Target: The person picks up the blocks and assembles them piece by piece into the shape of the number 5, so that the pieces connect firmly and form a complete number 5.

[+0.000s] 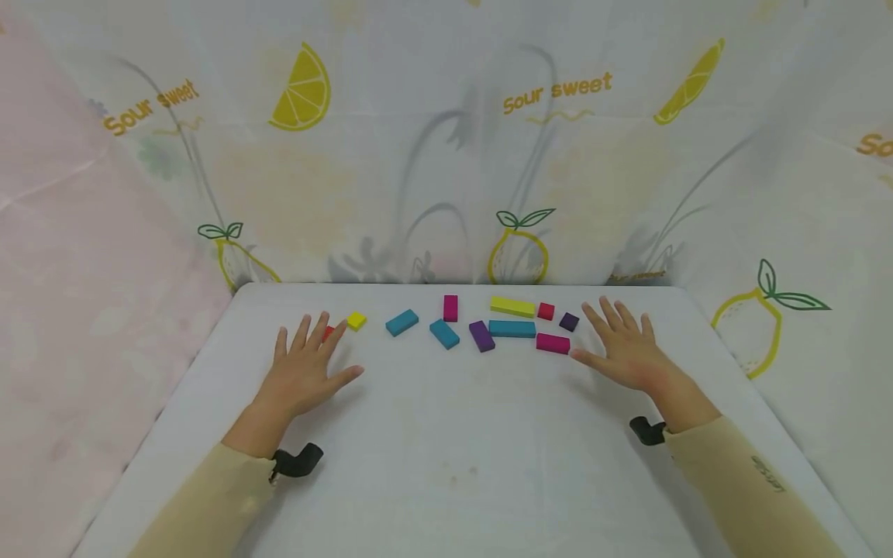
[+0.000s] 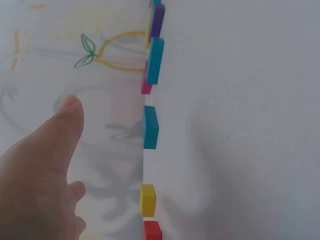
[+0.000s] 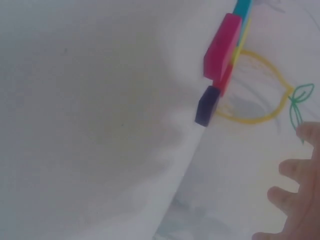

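Note:
My left hand (image 1: 301, 377) is spread out over the left of the table, holding nothing. Its fingers partly cover a small red block (image 1: 328, 332), and a yellow cube (image 1: 356, 321) lies just past the index fingertip. My right hand (image 1: 625, 350) is spread too, fingers straight and holding nothing. Its thumb tip is right by a magenta block (image 1: 553, 343), and a dark purple cube (image 1: 569, 322) lies left of its fingers. Between the hands lie blue blocks (image 1: 401, 322), a purple block (image 1: 481, 336), a long yellow block (image 1: 512, 307), a red cube (image 1: 546, 311) and another magenta block (image 1: 450, 308).
The blocks lie along the far part of the white table (image 1: 446, 465). A long blue block (image 1: 512, 328) lies in front of the long yellow one. Behind the table's back edge hangs a pale curtain (image 1: 391, 170) printed with lemons. Black wrist mounts (image 1: 298, 460) stick out at both sleeves.

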A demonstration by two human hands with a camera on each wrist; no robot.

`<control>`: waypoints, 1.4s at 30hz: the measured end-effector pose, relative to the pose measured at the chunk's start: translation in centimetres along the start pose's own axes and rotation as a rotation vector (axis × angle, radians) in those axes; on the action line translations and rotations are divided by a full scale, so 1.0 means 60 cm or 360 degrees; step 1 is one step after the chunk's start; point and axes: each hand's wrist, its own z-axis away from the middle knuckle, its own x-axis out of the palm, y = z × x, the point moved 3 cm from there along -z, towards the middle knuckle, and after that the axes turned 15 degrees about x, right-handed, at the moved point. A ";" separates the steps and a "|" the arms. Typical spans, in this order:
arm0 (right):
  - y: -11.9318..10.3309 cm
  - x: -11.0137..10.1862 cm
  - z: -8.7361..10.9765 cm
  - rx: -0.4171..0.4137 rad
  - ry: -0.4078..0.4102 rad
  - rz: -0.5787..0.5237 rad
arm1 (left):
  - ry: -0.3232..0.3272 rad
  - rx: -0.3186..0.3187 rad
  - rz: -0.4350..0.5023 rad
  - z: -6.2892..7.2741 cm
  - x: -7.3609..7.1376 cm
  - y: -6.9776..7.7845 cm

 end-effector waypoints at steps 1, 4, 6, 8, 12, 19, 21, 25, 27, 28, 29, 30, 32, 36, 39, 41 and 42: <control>-0.003 0.001 -0.001 -0.0006 -0.0002 -0.0009 | -0.0004 0.0004 0.0007 -0.003 0.002 0.003; -0.011 0.003 -0.006 -0.0022 -0.0004 -0.0028 | -0.0014 0.0020 0.0017 -0.013 0.007 0.010; -0.016 0.005 -0.011 -0.0031 -0.0004 -0.0038 | -0.0015 0.0033 0.0018 -0.021 0.012 0.015; -0.022 0.007 -0.016 -0.0041 -0.0008 -0.0042 | -0.0020 0.0045 0.0014 -0.028 0.017 0.020; -0.032 0.011 -0.024 -0.0038 -0.0035 -0.0042 | -0.0023 0.0073 0.0013 -0.044 0.025 0.031; -0.046 0.014 -0.033 -0.0035 -0.0061 -0.0030 | -0.0019 0.0117 0.0003 -0.069 0.030 0.051; -0.050 0.015 -0.037 -0.0040 -0.0062 -0.0036 | -0.0011 0.0132 0.0008 -0.075 0.031 0.056; -0.057 0.016 -0.045 -0.0059 -0.0054 -0.0053 | 0.0002 0.0155 0.0029 -0.089 0.032 0.062; -0.062 0.015 -0.049 -0.0075 -0.0048 -0.0062 | -0.0003 0.0155 0.0039 -0.096 0.034 0.063; -0.064 0.015 -0.051 -0.0084 -0.0044 -0.0062 | -0.0002 0.0159 0.0043 -0.100 0.034 0.063; -0.067 0.014 -0.053 -0.0094 -0.0038 -0.0064 | -0.0004 0.0160 0.0049 -0.104 0.035 0.064; -0.069 0.014 -0.054 -0.0104 -0.0035 -0.0065 | -0.0004 0.0164 0.0052 -0.108 0.036 0.065; -0.073 0.013 -0.057 -0.0121 -0.0036 -0.0082 | -0.0005 0.0171 0.0052 -0.116 0.036 0.068; -0.078 0.016 -0.063 -0.0145 -0.0051 -0.0108 | 0.0001 0.0183 0.0072 -0.129 0.038 0.074; -0.081 0.018 -0.068 -0.0146 -0.0049 -0.0126 | 0.0013 0.0189 0.0099 -0.139 0.040 0.077; -0.083 0.019 -0.072 -0.0142 -0.0043 -0.0153 | 0.0023 0.0191 0.0117 -0.146 0.040 0.080; -0.084 0.020 -0.074 -0.0144 -0.0041 -0.0172 | 0.0034 0.0196 0.0125 -0.149 0.040 0.081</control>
